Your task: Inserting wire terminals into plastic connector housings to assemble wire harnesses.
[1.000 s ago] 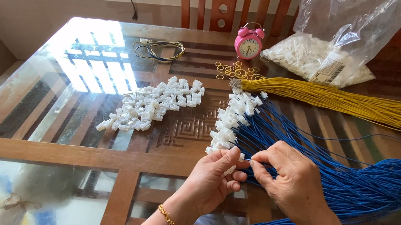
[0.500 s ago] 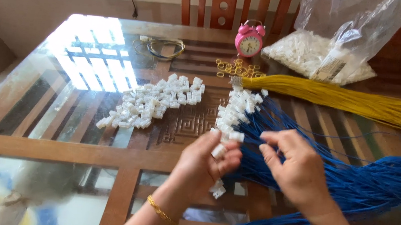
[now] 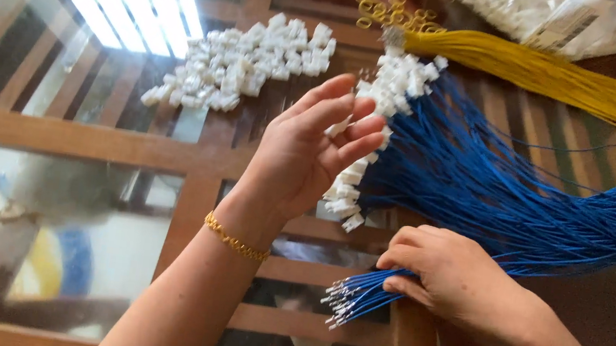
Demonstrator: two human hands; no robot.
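Two hands are working here. The right hand (image 3: pixel 458 279) is closing its grip around a bunch of blue wires (image 3: pixel 506 196) near their metal tips, keeping the ends together. The left hand (image 3: pixel 310 150) is lifted above the surface (image 3: pixel 95 137), its grip open and holding nothing. Just behind it, a row of white plugs (image 3: pixel 357 179) is sitting on the far ends of blue wires. One loose pile of white plugs (image 3: pixel 243 65) is lying further left, too many to count. One bundle of yellow wires (image 3: pixel 566 79) is lying further back, beside one bag (image 3: pixel 542 14).
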